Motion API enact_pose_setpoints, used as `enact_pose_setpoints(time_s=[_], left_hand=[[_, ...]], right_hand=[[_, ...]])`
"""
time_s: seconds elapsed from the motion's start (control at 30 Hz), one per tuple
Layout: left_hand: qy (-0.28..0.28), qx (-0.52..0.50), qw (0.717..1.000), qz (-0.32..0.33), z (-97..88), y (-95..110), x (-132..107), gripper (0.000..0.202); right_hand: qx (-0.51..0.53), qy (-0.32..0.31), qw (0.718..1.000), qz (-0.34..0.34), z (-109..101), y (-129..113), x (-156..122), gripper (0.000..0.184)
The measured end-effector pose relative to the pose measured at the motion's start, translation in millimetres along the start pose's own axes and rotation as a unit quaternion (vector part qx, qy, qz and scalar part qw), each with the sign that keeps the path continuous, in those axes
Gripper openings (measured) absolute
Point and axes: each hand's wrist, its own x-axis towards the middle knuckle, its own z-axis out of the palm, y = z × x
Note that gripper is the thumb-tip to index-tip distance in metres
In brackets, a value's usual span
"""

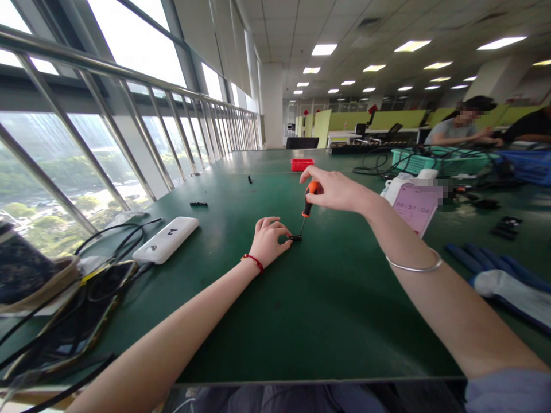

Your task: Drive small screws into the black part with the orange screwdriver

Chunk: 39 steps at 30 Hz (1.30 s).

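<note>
The fingers of the right hand (330, 188) were closed around the handle of an orange-and-black screwdriver (307, 205), which leaned slightly, its shaft running down to a small black part (297, 237) on the green bench (336, 327). The left hand (267, 242) rested beside it, thumb and a fingertip drawn together at the part's near end — partly hiding it — with the other fingers loosely bent. Beyond the hands, toward the far edge, stood a red box (302, 166); its contents could not be made out. To the right, black cables (379, 166) trailed over a green basket (402, 162), with a blue basket (527, 166) next to it, dark things near its edge. Nearer, a phone (415, 207) showing a timer stood tilted behind the right forearm, and a blue-and-white glove (512, 289) lay outside that arm. On the left lay a black strip (198, 204) and a white power bank (167, 240), close to tangled leads (124, 244).
</note>
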Motion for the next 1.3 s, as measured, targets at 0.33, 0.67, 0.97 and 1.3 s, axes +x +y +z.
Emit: enact_pose_setpoints(time_s=[0.33, 0.67, 0.97, 1.3], left_hand=[[-0.003, 0.000, 1.000, -0.001, -0.4, 0.2, 0.0, 0.010], [-0.003, -0.010, 1.000, -0.001, 0.4, -0.2, -0.3, 0.009], [0.002, -0.004, 1.000, 0.004, 1.5, -1.1, -1.1, 0.009], [0.004, 0.000, 1.000, 0.008, 1.5, -1.6, -1.1, 0.009]], right_hand=[[-0.017, 0.028, 0.999, -0.009, 1.2, -0.8, 0.2, 0.028], [-0.020, 0.022, 1.000, 0.007, 0.3, 0.0, -0.3, 0.021], [-0.014, -0.002, 1.000, -0.003, -1.6, -2.3, -1.9, 0.022], [-0.022, -0.013, 1.000, 0.004, -2.2, -1.1, -2.8, 0.028]])
